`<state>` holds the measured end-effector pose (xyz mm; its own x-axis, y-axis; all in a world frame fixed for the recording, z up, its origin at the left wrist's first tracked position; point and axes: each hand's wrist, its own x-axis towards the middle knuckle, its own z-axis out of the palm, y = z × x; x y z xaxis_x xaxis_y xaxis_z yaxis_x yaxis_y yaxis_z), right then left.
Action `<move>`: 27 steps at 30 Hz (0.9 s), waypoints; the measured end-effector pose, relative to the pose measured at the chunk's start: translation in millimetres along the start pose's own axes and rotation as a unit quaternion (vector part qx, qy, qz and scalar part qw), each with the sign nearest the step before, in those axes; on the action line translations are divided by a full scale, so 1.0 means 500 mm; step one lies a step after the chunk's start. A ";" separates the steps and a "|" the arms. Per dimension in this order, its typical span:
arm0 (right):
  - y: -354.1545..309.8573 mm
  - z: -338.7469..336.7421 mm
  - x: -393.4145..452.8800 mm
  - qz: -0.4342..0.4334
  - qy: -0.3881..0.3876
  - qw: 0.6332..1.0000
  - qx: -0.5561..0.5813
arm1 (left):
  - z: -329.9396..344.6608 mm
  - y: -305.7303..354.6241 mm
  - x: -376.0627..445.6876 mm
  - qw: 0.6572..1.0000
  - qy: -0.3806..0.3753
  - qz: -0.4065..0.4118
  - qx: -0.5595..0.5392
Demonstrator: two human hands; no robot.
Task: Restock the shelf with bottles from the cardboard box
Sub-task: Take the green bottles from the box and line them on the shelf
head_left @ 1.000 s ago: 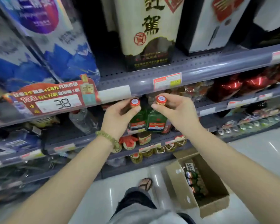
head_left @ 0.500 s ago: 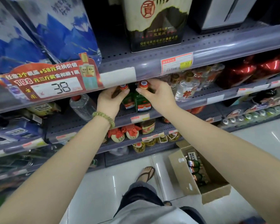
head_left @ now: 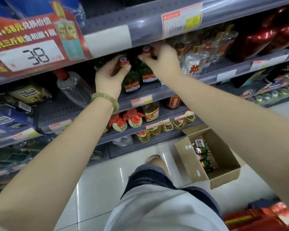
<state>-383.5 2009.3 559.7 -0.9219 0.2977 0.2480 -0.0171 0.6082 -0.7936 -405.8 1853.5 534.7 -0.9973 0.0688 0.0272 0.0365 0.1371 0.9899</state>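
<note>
Left hand [head_left: 111, 75] and right hand [head_left: 163, 62] each clamp a green bottle's neck, seating both on the shelf [head_left: 140, 90]; cardboard box [head_left: 223, 175] holds several more.

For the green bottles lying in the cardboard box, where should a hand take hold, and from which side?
Judging from above: grip one green bottle around its body. The cardboard box is open on top, its walls block the sides, and the bottles lie flat, side by side.
</note>
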 end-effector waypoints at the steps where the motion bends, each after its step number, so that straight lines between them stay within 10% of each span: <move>1: 0.003 0.000 0.004 -0.007 -0.001 1.000 -0.026 | 0.004 -0.001 0.002 1.000 0.004 0.006 0.000; 11: 0.006 0.006 0.052 -0.039 -0.080 0.973 -0.215 | 0.007 -0.010 0.033 0.999 0.026 0.033 0.008; 27: 0.011 0.000 0.031 -0.031 -0.043 0.990 -0.130 | 0.002 -0.029 0.048 0.997 -0.013 0.051 0.049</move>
<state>-398.1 2017.1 559.4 -0.9520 0.1963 0.2349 0.0147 0.7958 -0.6054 -430.1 1854.2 520.8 -0.9861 0.1124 0.1222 0.1450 0.2240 0.9637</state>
